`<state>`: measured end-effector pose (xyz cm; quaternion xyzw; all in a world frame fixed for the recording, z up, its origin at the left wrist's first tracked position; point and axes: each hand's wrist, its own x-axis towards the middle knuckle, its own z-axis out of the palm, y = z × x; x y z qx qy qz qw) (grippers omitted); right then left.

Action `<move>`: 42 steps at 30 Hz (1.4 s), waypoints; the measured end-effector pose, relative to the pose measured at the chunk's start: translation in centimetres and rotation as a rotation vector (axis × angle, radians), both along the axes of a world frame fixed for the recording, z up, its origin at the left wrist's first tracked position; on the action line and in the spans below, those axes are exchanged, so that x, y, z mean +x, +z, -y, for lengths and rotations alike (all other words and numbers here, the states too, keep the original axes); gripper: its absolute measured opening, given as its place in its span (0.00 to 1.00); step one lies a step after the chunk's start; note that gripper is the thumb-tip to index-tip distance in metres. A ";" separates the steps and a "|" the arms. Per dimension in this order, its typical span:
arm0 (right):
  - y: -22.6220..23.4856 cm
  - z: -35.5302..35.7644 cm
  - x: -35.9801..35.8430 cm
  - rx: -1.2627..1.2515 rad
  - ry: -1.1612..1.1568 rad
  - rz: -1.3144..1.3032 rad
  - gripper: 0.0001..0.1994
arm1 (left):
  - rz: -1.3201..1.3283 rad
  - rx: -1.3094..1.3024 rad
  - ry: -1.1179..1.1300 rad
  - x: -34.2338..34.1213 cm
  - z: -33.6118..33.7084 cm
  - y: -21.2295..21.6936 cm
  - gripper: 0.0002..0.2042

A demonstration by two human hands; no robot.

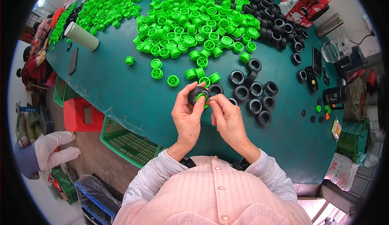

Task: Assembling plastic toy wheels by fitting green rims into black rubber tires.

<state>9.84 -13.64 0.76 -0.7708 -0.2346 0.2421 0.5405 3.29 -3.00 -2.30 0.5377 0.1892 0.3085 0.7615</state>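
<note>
Between the fingers and thumb of my left hand (186,115) is a small black toy tire (195,94) with pale lettering on its side. A bright green wheel rim (201,96) shows in the tire's opening, under my thumb. My right hand (227,119) is closed, its thumb and forefinger pinched at the tire's right edge; whatever they grip is too small to make out. Just beyond my hands lie loose green rims (173,81). Several black tires (242,93) are grouped to the right of them.
A big heap of green rims (190,26) covers the green table's (121,91) far middle, with piled tires (279,26) at its right. A white cup (82,36) and a phone (73,61) are at left. Below the left edge are a green crate (125,138) and red stool (81,115).
</note>
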 end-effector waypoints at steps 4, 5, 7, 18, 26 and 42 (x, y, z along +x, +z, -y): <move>-0.2 0.1 0.0 0.015 0.008 0.029 0.05 | 0.008 -0.032 -0.002 0.0 0.0 0.1 0.19; -0.1 0.1 0.1 0.014 0.013 0.042 0.05 | 0.006 -0.029 -0.001 0.0 -0.1 0.1 0.19; 0.0 0.0 0.2 0.020 0.019 0.056 0.04 | 0.005 -0.030 -0.003 0.1 -0.1 0.1 0.19; 0.4 -0.2 0.5 -0.052 0.038 -0.014 0.05 | -0.015 0.021 0.001 0.2 0.0 0.3 0.19; -0.2 -1.1 0.2 -0.247 0.020 0.547 0.07 | -0.114 0.250 0.077 0.0 0.2 -0.3 0.20; -1.6 -1.8 2.0 -0.014 0.084 0.364 0.07 | -0.145 0.272 0.101 0.2 -0.3 -0.2 0.20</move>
